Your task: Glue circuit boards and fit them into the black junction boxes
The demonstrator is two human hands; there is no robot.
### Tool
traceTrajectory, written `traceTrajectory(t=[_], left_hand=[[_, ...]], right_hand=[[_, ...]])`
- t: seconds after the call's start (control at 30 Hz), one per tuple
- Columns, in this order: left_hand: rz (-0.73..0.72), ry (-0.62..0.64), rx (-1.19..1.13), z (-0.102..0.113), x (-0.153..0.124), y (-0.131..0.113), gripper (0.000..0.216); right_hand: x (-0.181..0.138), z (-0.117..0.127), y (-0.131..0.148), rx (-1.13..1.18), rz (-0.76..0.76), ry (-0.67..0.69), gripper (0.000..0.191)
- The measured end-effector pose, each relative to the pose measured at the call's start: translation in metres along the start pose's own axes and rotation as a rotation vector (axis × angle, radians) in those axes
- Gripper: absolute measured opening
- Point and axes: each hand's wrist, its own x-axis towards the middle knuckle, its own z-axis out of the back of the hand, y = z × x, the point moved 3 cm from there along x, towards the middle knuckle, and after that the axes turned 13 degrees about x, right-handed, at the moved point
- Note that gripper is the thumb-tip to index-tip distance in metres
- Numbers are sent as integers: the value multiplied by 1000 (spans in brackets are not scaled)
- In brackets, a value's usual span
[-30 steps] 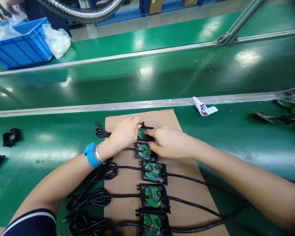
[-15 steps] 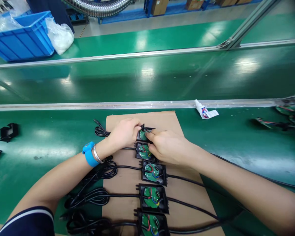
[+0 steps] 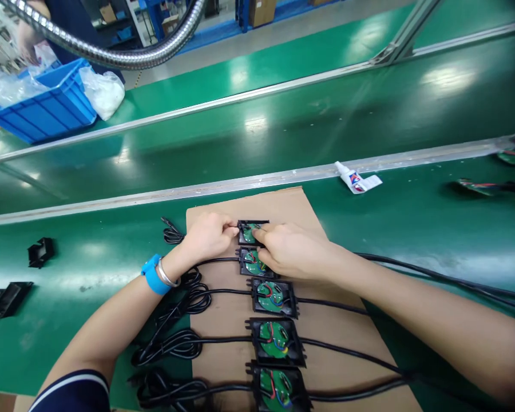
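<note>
A column of several black plastic housings runs down a cardboard sheet (image 3: 223,366), each holding a round green circuit board with coloured wires. My left hand (image 3: 210,233) pinches the left edge of the farthest housing (image 3: 241,239), where its cable side is covered by my fingers. On that housing's circuit board (image 3: 248,232) rest the bent fingers of my right hand (image 3: 294,247), gripping near its right side. My right thumb hangs over the second housing (image 3: 244,264). Black cables leave the nearer housings on both sides, with coiled cables (image 3: 175,346) at the left.
On the green bench, loose black housings (image 3: 12,300) lie at the left and a white glue bottle (image 3: 354,178) at the right. More wired boards (image 3: 480,186) sit far right. Beyond the metal rail stands a blue bin (image 3: 47,111), with a person's hand (image 3: 28,43) behind it.
The view has tilted. My left fingers have shifted from the far housing's top corner to its left edge, and a small upright black part there no longer stands up. My right hand stays nearly in place.
</note>
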Motion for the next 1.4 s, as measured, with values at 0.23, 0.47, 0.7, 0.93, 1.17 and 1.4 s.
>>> traceTrajectory(t=[0.23, 0.47, 0.7, 0.93, 1.17, 1.4], left_hand=[[-228, 291, 213, -3, 24, -4, 28], [-268, 386, 365, -12, 45, -2, 24], [-39, 178, 545, -12, 19, -24, 22], [-274, -112, 445, -8, 0, -19, 24], [-585, -111, 305, -24, -10, -13, 26], [-550, -129, 399, -28, -10, -19, 28]], right_hand=[[1, 6, 5, 15, 5, -18, 26], [1, 7, 5, 20, 2, -14, 27], [1, 7, 7, 51, -18, 3, 28], [3, 14, -5, 206, -18, 10, 23], [-4, 24, -23, 590, -73, 8, 41], [-29, 18, -25, 157, 139, -269, 18]])
